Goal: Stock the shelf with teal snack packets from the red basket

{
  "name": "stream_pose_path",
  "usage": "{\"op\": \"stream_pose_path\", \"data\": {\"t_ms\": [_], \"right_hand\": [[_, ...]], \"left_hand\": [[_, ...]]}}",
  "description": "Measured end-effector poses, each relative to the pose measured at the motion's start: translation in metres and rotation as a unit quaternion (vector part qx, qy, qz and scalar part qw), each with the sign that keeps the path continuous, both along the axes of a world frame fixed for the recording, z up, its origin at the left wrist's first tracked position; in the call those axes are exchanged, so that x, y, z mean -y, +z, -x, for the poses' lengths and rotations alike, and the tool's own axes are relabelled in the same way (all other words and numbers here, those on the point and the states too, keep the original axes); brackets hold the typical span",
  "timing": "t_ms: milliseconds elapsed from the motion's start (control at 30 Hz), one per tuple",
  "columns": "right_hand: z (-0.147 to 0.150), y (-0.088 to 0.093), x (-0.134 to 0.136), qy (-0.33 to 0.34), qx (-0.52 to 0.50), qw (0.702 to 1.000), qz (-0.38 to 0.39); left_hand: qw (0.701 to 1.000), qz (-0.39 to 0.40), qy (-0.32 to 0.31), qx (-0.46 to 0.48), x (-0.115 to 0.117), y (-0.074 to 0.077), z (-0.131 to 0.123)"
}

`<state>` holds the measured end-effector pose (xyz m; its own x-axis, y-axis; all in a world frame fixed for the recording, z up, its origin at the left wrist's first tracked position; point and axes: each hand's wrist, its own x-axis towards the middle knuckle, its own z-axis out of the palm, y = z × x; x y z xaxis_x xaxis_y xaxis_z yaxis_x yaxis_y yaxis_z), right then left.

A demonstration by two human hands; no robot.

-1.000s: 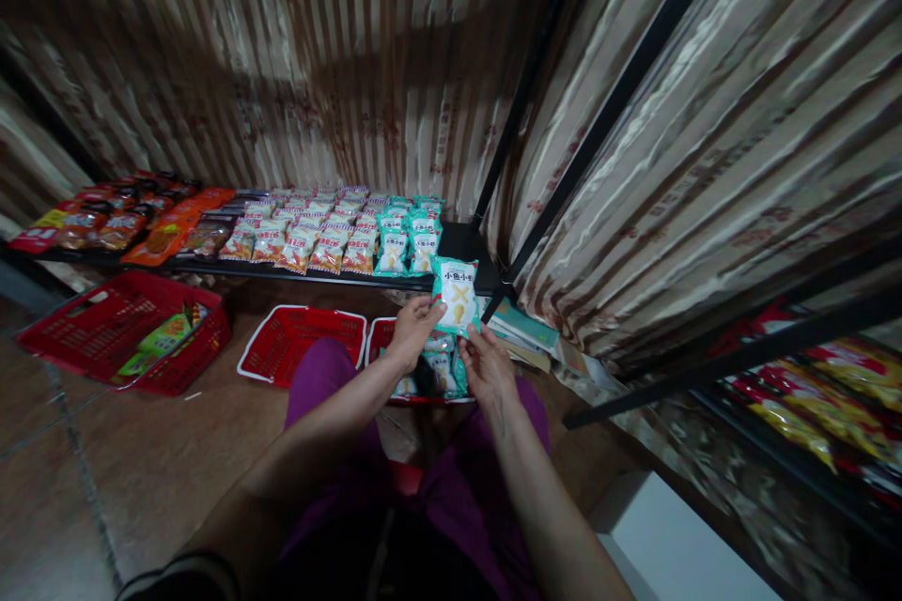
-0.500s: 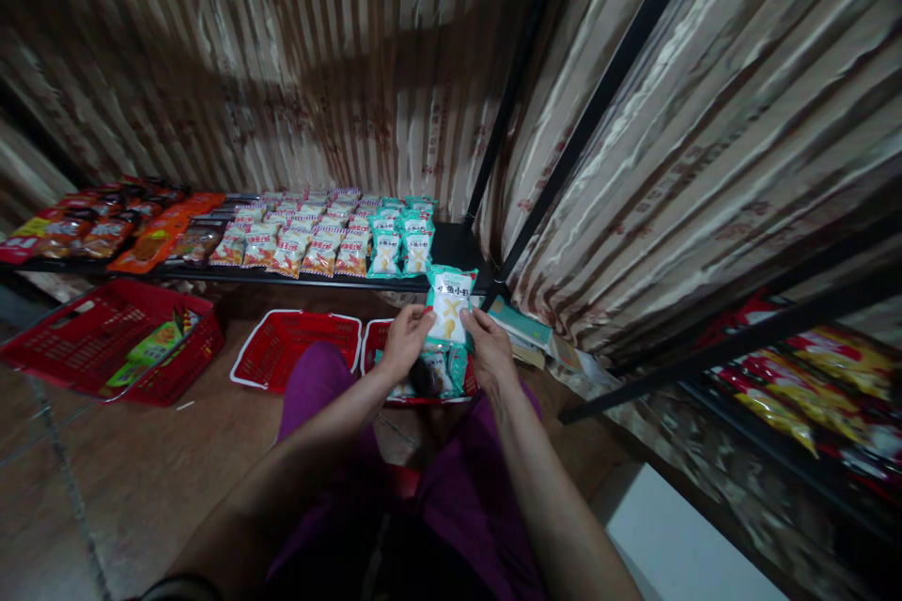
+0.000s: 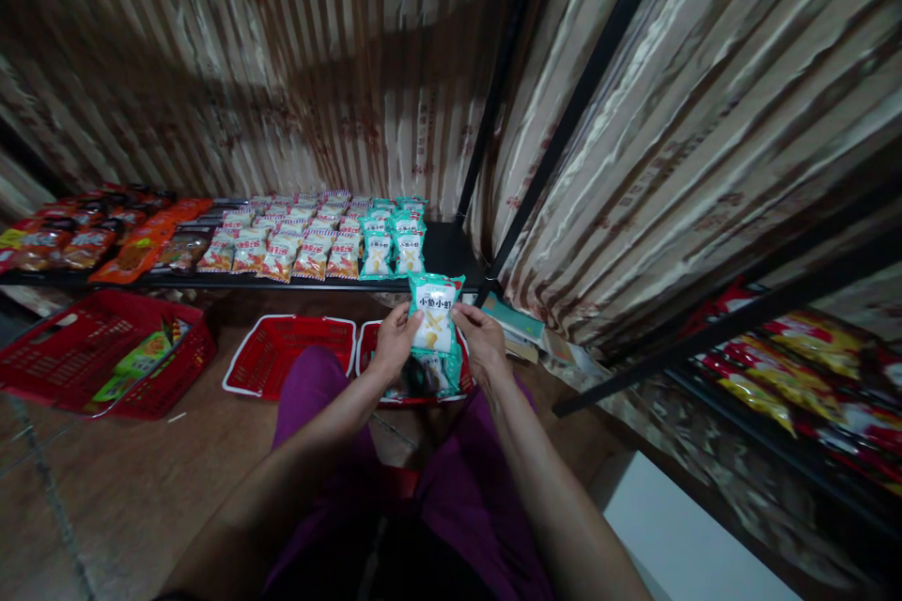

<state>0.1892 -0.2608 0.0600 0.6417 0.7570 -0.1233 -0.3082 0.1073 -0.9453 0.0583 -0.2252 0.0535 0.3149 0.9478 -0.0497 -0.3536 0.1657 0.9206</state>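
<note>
Between my two hands is a green and white snack bag (image 3: 433, 317), its printed front facing me. My left hand (image 3: 396, 338) pinches its left edge, and my right hand (image 3: 483, 338) grips the right edge. Just below it, a red basket (image 3: 365, 349) between my knees contains more green snack bags (image 3: 451, 368) and something dark, partly covered by my hands. Beyond my hands, two columns of matching green bags (image 3: 393, 244) stand on a black shelf (image 3: 455, 254), beside rows of white and orange snack bags (image 3: 292, 249).
An empty-looking red basket (image 3: 286, 347) and a larger red basket (image 3: 162, 394) with green packets sit on the floor to the left. Books (image 3: 518, 324) lie by the shelf post. At right are a white box (image 3: 676, 526) and a rack of red-yellow bags (image 3: 796, 366).
The snack bag and both hands have shifted slightly left and down in view. The whole scene has also slid a little left as the camera turned. Both hands keep their hold.
</note>
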Motion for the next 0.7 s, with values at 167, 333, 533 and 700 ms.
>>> {"op": "stream_pose_path", "data": {"t_ms": [167,333,533,700], "right_hand": [[0.002,-0.016,-0.004,-0.039,0.011,0.999,-0.025],[0.004,-0.016,-0.005,-0.031,-0.040,0.999,-0.021],[0.006,-0.014,-0.013,-0.151,0.033,0.988,-0.028],[0.016,-0.002,-0.011,-0.136,0.123,0.982,-0.045]], "left_hand": [[1.000,0.015,0.000,0.007,0.003,-0.004,-0.002],[0.999,-0.003,0.023,-0.034,0.002,-0.007,-0.004],[0.916,-0.292,0.134,-0.238,0.012,0.004,-0.003],[0.906,-0.337,0.077,-0.246,0.018,0.002,-0.010]]}}
